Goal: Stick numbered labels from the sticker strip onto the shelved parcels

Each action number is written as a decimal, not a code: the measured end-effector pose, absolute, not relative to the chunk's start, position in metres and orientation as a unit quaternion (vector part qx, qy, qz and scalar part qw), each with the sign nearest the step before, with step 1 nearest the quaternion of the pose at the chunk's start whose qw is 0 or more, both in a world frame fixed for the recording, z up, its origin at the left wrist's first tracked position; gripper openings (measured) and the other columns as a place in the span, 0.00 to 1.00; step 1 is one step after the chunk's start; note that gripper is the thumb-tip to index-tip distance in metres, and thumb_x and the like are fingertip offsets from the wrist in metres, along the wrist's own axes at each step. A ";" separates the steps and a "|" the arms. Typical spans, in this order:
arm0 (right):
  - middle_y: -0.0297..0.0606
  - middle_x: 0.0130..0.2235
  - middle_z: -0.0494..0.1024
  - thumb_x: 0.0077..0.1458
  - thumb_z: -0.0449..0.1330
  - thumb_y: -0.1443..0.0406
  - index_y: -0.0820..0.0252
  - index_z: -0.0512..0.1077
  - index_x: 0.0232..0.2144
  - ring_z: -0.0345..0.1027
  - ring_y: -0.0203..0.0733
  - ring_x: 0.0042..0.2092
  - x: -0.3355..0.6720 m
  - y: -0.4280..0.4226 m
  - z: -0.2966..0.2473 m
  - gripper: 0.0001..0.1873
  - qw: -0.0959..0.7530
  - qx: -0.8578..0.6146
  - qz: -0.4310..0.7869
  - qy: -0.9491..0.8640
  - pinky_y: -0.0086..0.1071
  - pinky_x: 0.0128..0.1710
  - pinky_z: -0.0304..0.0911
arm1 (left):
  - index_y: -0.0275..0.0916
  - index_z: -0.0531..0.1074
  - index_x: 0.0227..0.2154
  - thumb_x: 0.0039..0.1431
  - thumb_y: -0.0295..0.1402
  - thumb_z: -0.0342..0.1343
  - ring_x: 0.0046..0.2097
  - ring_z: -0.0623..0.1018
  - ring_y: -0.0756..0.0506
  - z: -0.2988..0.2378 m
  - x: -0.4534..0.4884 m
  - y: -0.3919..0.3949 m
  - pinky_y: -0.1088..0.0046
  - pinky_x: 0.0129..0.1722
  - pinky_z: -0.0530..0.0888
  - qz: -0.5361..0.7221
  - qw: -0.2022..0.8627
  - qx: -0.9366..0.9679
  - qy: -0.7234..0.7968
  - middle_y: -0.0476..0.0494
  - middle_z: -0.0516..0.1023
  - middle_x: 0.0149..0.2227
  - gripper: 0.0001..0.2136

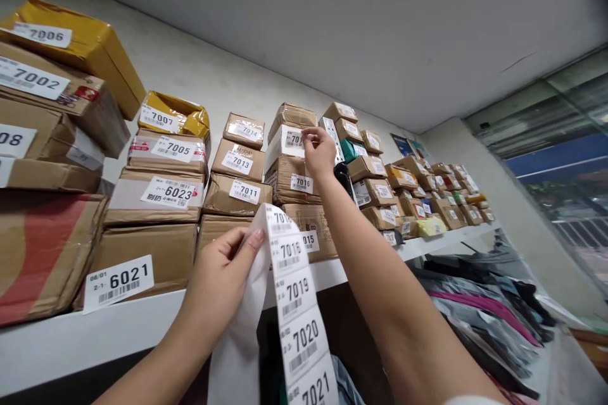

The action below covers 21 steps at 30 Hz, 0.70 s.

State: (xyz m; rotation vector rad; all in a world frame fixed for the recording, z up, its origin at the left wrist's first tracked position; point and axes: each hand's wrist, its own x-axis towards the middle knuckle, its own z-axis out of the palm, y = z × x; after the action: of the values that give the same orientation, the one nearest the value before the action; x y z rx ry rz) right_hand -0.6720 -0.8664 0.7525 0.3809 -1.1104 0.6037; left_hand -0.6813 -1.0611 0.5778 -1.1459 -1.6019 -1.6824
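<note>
Between thumb and fingers, my left hand pinches a long strip of number labels, printed 7019, 7020, 7021 and others. The strip folds over at the top and hangs down, with its white backing behind. Higher up, my right hand has its fingers closed at the right edge of a number label on the front of a white box. Its last digits are hidden by my fingers. A brown box rests on the white box, and a brown box labelled 7016 is under it.
Stacks of labelled cardboard boxes line a white shelf, including a box labelled 6021 and a yellow package at left. More small parcels continue to the right. Bagged parcels lie on a lower level.
</note>
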 end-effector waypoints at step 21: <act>0.41 0.42 0.77 0.51 0.61 0.50 0.56 0.71 0.45 0.72 0.42 0.42 -0.630 -0.921 0.602 0.23 0.346 0.409 0.414 -0.736 0.38 0.40 0.69 | 0.41 0.73 0.30 0.48 0.45 0.60 0.29 0.71 0.47 0.558 -0.675 -1.077 0.75 0.28 0.67 -0.648 0.244 -0.432 -0.578 0.52 0.73 0.24 0.13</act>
State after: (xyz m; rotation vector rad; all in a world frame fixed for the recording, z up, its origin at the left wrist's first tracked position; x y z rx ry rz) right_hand -0.6298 -0.9211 0.6018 1.0624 -1.9106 1.0733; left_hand -0.6746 -1.0765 0.5579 -1.1797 -1.5792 -1.7689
